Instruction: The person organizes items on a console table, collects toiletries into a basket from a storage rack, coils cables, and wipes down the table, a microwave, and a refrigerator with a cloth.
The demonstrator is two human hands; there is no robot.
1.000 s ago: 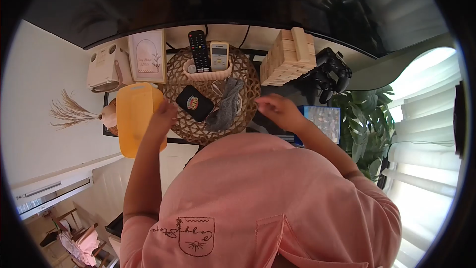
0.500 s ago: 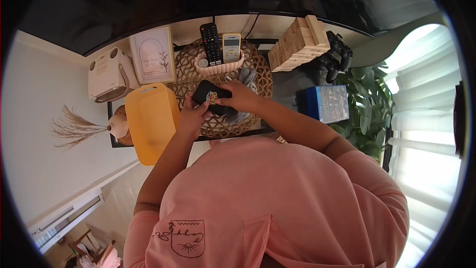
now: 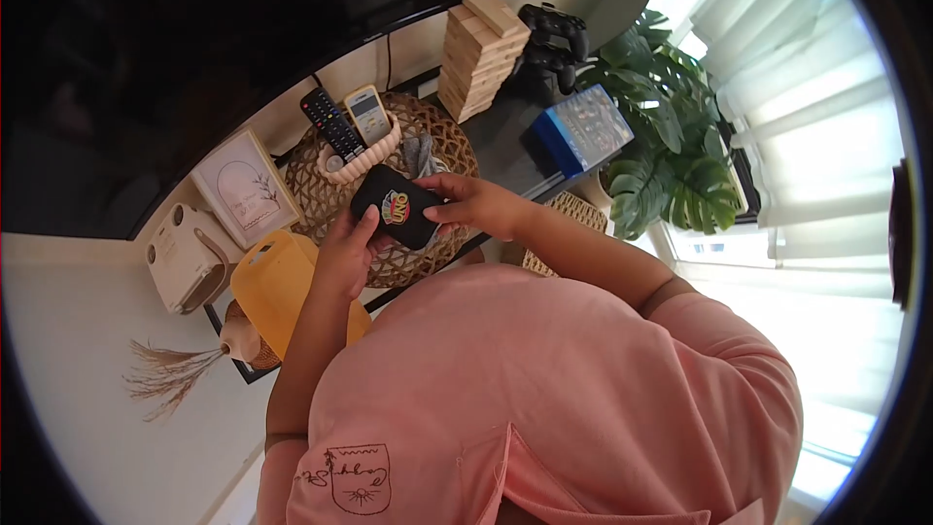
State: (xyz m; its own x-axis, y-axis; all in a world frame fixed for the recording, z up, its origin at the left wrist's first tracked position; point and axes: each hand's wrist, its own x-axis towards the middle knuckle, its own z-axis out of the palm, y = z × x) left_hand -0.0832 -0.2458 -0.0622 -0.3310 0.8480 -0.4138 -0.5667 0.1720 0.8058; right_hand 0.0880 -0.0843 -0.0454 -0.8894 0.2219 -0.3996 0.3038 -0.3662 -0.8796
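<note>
Daylit room with a dark stand (image 3: 505, 151), seen from above and described from near to far. Nearest is a pink shirt (image 3: 564, 369), whose emblem (image 3: 358, 479) carries cursive script, only partly legible. Beyond it, the left hand (image 3: 348, 255) and the right hand (image 3: 476, 206) are both closed on a black case (image 3: 397, 209), one at either side, holding it over a round woven mat (image 3: 452, 136). In judgement, this hold is best kept with thumbs on the upper face and fingers beneath, the case level and the pressure light, since it looks soft enough to crease. Its multicoloured logo reads "UNO". A yellow bin (image 3: 277, 282) stands beside the left forearm; grey fabric (image 3: 420, 151) lies just behind the case. Farther back, a ribbed holder (image 3: 366, 157) bears two remotes (image 3: 332, 123), their key markings too small to read. Lettering on the framed print (image 3: 246, 190) and on the blue-sided boxes (image 3: 585, 131) is likewise illegible. Rearmost are a wooden block tower (image 3: 478, 63) and a black screen (image 3: 194, 58), on which no brand can be made out.
</note>
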